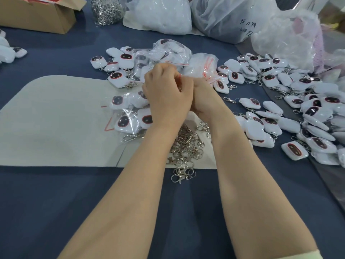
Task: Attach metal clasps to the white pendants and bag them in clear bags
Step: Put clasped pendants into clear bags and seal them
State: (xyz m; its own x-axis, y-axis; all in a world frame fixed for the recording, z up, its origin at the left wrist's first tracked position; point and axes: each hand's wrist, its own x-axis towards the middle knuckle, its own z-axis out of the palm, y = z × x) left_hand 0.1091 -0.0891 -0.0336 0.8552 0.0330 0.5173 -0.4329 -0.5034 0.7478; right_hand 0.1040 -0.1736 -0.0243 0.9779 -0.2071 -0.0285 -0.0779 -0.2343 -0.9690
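Hands meet mid-frame.
The left hand (168, 96) pinches a crinkly clear bag (180, 78) by its red edge; the right hand (204, 98) hides its grip; shiny clasps (184, 146) lie below.

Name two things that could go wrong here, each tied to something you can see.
1. The left hand and right hand pinch a clear bag while loose clasps lie between the forearms; an arm could sweep some away.
2. Bagged pendants lie beside unbagged pendants, so the two might get mixed.

The translucent bag (233, 19) bears handwriting: "96" reads, the rest illegible.
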